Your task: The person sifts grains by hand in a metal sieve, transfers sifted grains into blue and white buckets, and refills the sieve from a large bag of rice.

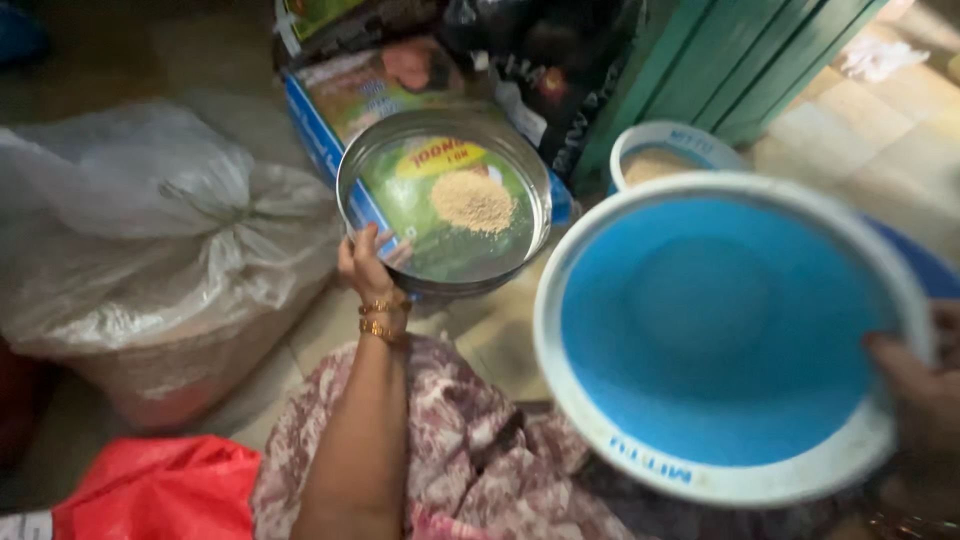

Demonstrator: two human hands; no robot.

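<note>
Left hand (366, 262) gripping the rim of a round metal sieve (444, 200), a small heap of grain (472, 200) on its mesh, held over a tiled floor (880, 130). Right hand (925, 400) curled on the edge of a tilted blue basin (715, 330). Clear plastic sack (150, 260) at left, green door (740, 60) behind.

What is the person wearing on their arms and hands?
The left hand has gold bangles stacked at the wrist, and the forearm is bare, with no sleeve showing. The right hand shows only at the picture's edge; no ring or sleeve can be made out.
</note>
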